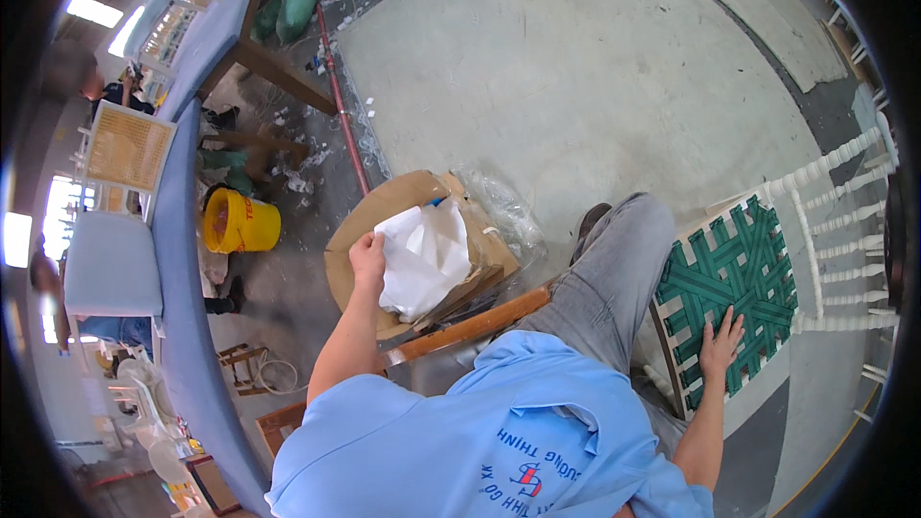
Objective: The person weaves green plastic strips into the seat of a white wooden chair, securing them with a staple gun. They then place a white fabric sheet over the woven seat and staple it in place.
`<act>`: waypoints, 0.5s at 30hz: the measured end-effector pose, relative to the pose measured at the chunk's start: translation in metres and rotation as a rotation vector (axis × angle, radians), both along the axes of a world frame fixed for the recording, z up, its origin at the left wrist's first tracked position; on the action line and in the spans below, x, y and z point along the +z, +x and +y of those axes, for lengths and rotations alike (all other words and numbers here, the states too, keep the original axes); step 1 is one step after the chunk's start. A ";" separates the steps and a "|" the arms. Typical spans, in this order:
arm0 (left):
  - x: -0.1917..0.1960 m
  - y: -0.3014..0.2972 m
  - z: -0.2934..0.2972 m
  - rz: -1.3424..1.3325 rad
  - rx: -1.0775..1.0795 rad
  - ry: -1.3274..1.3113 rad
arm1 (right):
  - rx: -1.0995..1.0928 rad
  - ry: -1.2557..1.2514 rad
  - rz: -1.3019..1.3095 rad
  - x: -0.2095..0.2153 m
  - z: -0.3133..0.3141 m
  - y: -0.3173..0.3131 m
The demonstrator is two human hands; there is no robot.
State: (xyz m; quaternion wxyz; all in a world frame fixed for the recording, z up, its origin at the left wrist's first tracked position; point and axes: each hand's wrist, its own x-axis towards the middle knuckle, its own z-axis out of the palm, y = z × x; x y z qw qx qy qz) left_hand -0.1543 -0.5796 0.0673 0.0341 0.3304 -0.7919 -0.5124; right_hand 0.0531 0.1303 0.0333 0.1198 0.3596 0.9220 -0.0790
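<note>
My left hand point(367, 259) pinches one white sheet point(427, 259) at its left edge; the sheet lies over one pile of cardboard point(347, 235), whose left rim shows beside it. My right hand point(721, 345), fingers spread wide, rests flat on one chair's point(811, 249) green webbing point(734, 264), close to the seat's near edge. One yellow bucket point(251, 221) sits beside one blue table's point(182, 278) right edge.

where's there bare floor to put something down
The widest bare patch is the pale floor panel ahead, bordered by the red strip on the left, dark floor on the right and clear plastic nearest. It's crowded around the left hand, white sheet and cardboard, and under the right hand, on the green-webbed seat.
</note>
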 end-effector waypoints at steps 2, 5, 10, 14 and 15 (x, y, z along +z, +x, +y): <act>0.021 -0.007 0.009 0.107 -0.054 0.190 | -0.004 -0.042 -0.032 0.012 -0.008 -0.007; 0.071 -0.039 0.051 0.210 -0.288 0.417 | 0.000 -0.159 0.070 0.028 0.002 -0.013; 0.142 -0.046 0.186 0.240 -0.775 0.519 | 0.015 -0.982 0.642 0.074 -0.042 -0.058; 0.168 0.001 0.277 0.598 -1.432 -0.143 | 0.007 -1.731 0.822 0.137 -0.130 -0.106; 0.175 0.020 0.306 0.461 -1.470 -0.184 | -0.071 -1.930 0.889 0.144 -0.136 -0.113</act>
